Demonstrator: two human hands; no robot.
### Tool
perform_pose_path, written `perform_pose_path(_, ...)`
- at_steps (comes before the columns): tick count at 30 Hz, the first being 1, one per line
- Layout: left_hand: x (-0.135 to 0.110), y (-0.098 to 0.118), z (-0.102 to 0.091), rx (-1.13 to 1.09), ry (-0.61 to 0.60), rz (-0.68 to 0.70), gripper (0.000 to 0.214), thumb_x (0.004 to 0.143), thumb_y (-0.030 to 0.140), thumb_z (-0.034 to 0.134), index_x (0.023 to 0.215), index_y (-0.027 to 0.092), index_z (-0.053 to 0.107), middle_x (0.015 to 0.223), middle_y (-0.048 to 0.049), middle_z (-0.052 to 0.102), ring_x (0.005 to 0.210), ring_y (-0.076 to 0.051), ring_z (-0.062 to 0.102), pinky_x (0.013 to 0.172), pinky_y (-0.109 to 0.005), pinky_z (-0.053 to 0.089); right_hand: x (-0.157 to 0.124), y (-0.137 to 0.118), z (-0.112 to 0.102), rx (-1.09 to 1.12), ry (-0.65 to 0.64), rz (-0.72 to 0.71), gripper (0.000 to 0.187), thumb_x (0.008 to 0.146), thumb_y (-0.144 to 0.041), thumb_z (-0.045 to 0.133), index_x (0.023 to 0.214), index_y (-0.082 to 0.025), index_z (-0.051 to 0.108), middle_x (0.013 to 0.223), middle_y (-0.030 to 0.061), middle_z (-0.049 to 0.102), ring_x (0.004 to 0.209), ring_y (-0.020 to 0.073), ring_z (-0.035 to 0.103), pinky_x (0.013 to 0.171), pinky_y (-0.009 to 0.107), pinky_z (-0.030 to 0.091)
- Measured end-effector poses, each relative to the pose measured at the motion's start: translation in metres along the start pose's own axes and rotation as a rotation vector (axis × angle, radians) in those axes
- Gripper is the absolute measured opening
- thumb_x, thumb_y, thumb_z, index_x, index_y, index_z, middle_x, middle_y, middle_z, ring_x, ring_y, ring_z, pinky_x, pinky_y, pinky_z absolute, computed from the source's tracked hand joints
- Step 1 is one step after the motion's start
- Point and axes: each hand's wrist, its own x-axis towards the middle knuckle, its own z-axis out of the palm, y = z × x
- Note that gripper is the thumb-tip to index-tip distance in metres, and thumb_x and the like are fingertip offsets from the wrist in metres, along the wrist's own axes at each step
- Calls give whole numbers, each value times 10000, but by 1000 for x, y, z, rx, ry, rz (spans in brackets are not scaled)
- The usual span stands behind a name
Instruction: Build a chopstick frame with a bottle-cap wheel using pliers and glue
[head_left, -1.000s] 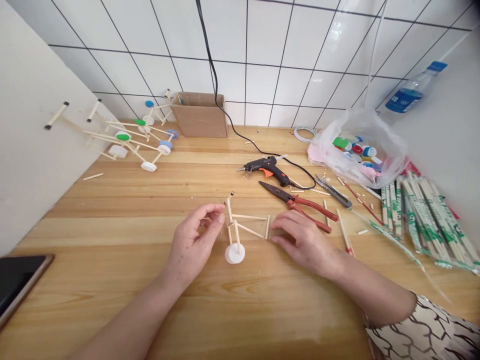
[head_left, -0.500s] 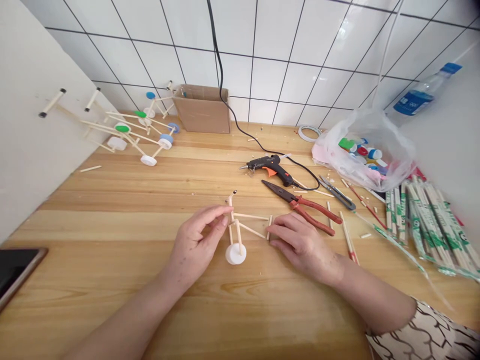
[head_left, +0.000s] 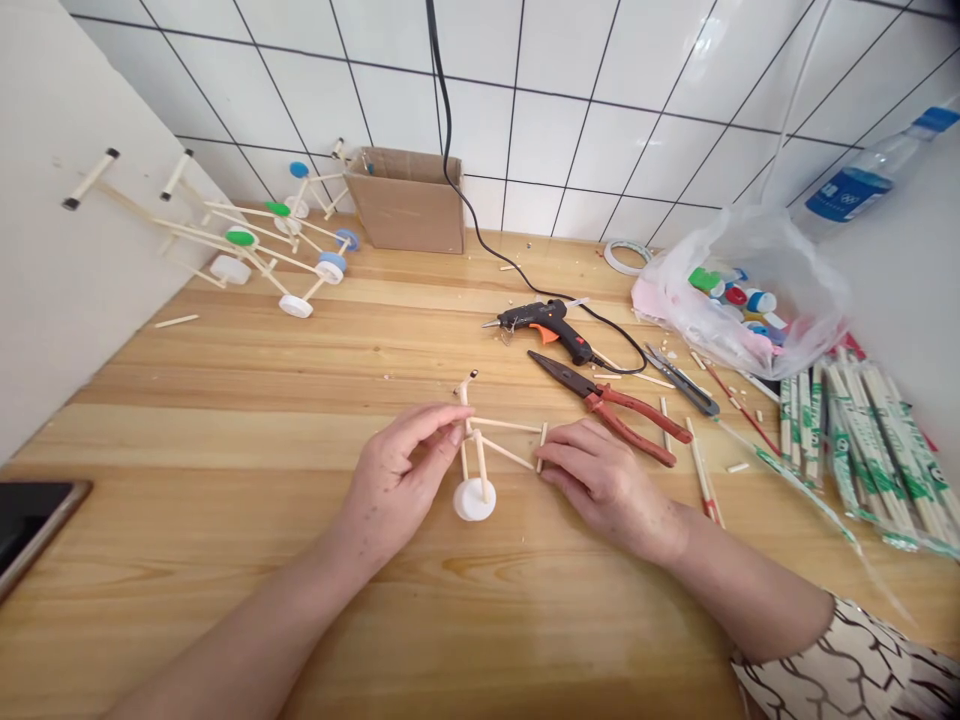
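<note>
Stick model (head_left: pixel 502 428): on the desk (head_left: pixel 225 400) between both hands, its white cap wheel (head_left: pixel 474 499) just below the left hand's fingertips;
Left hand (head_left: pixel 394 485): half-curled, fingertips pinching the upright stick (head_left: pixel 465 397) near its top;
Right hand (head_left: pixel 607 480): relaxed, not clenched, fingertips touching the end crosspiece (head_left: pixel 541 447);
Beyond right hand: red-handled pliers (head_left: pixel 637 415), hot glue gun (head_left: pixel 547 322);
Right of right hand: plastic bag (head_left: pixel 795 290) of bottle caps (head_left: pixel 739 295), wrapped chopsticks (head_left: pixel 870 450);
Beyond left hand: other stick models (head_left: pixel 296 306);
</note>
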Motion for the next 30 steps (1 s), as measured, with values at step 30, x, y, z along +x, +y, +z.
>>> perform_pose_path(30,0,1,3,-25,25,-4,214,850,268,522,979,202,680,1019,-54,702,899,-179,654,801,-293,535,4,-2,0,43,26,-25,160,899,-112,477,932,-170,622,912,99,659,866,202,614,730,334,520)
